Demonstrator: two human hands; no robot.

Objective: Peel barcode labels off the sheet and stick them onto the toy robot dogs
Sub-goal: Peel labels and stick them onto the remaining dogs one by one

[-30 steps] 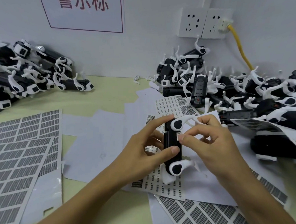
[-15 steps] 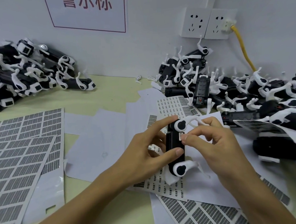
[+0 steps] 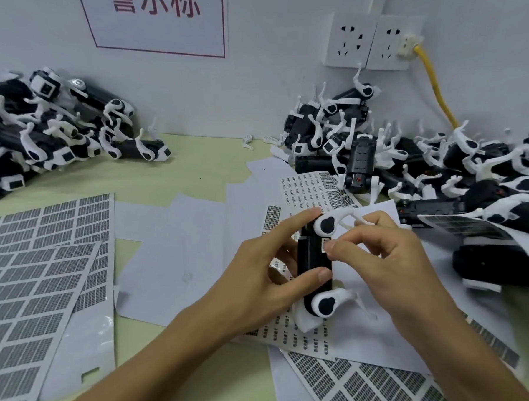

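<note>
A black toy robot dog (image 3: 312, 257) with white legs lies lengthwise in the middle of the table, over label sheets. My left hand (image 3: 261, 277) grips its body, index finger at the far end and thumb on the near side. My right hand (image 3: 379, 255) curls over its right flank and presses a small white barcode label (image 3: 324, 245) onto the black body with the thumb tip. A partly used label sheet (image 3: 313, 335) lies under the dog, another (image 3: 311, 188) just behind it.
Heaps of black-and-white robot dogs sit at the back left (image 3: 48, 132) and along the right (image 3: 424, 167). Full barcode sheets cover the left side (image 3: 37, 267) and the near front (image 3: 358, 382). Blank backing papers (image 3: 183, 253) lie between. Wall sockets with a yellow cable (image 3: 435, 90) are behind.
The hands and dog hold nearly the same pose; my right thumb stays on the label. The view has tilted slightly.
</note>
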